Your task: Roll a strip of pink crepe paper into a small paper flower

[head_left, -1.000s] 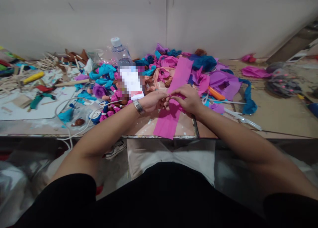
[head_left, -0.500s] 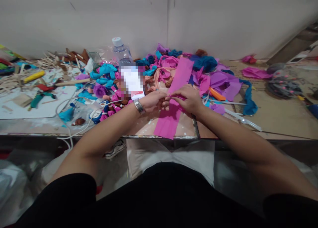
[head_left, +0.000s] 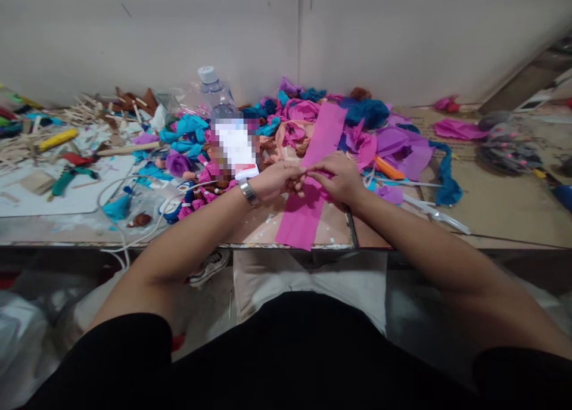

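Note:
A long strip of pink crepe paper lies slantwise on the table, its lower end at the front edge. Over its middle, my left hand and my right hand meet at the fingertips. The right thumb and forefinger are pinched, with pink crepe paper showing beneath and between them. My left fingers are curled in a pinch against the right fingertips; what they hold is too small to make out. A metal-banded watch is on my left wrist.
Crumpled coloured paper heaps up behind my hands. A plastic bottle stands left of centre, with a white cable nearer the edge. Green-handled pliers lie at left; an orange cutter and scissors lie at right.
My fingertips shift slightly against each other, and the small pink bit between them shows less now. The paper strip stays in place; the view has moved slightly.

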Demonstrator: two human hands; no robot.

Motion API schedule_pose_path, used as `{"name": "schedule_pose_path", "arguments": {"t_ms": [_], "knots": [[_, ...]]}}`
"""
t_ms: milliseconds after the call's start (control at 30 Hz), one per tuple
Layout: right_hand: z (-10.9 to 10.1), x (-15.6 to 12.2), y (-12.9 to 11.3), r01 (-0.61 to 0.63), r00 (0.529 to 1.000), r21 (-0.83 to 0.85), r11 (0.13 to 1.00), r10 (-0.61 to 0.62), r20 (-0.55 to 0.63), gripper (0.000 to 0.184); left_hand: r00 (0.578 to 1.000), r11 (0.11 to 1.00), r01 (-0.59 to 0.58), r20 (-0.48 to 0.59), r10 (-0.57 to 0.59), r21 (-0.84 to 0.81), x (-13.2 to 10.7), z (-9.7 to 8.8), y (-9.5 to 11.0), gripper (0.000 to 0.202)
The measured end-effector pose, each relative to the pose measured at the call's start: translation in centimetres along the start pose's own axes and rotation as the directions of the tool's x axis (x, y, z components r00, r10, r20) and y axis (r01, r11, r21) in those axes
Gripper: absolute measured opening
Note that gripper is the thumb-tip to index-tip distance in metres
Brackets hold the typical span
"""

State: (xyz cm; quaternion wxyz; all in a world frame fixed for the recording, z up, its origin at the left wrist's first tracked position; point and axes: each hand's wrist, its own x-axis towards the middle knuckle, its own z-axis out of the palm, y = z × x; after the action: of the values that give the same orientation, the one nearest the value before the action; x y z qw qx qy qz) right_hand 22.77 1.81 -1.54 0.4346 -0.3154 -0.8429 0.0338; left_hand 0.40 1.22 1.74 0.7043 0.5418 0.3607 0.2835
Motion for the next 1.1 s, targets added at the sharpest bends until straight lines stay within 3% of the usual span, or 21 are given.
{"name": "schedule_pose_path", "arguments": {"t_ms": [233,400,633,833,967,1100], "knots": [[-0.01,-0.03,-0.37,-0.022,1.0,0.024,0.999,0.023,-0.021,0.026,0.999,1.0,-0.022,0.023,0.022,-0.009,0.08,-0.08,-0.16,0.037],[-0.1,-0.03,-0.57,0.071,0.994,0.027,0.997,-0.068,-0.085,0.022,0.997,0.995,0.057,0.064,-0.052,-0.081,0.12,-0.35,-0.37,0.034],[-0.79,0.19,-0.67,0.152,0.988,-0.027,0.988,-0.152,-0.014,0.02,0.992,0.971,0.126,0.042,-0.12,-0.204,-0.32,0.09,0.24,0.029],[-0.98,0.12,-0.67,0.174,0.985,0.0,0.985,-0.174,0.009,0.018,0.983,0.969,0.186,0.041,-0.181,-0.161,-0.4,-0.01,0.44,0.037],[-0.69,0.17,-0.67,0.105,0.994,0.024,0.994,-0.106,0.003,0.016,0.991,0.99,0.128,0.034,-0.127,-0.06,-0.2,-0.08,0.17,0.038],[-0.22,0.22,-0.41,0.043,0.998,0.033,0.999,-0.041,-0.048,0.018,1.0,0.999,-0.015,0.027,0.014,0.049,0.15,-0.37,-0.15,0.034]]}}
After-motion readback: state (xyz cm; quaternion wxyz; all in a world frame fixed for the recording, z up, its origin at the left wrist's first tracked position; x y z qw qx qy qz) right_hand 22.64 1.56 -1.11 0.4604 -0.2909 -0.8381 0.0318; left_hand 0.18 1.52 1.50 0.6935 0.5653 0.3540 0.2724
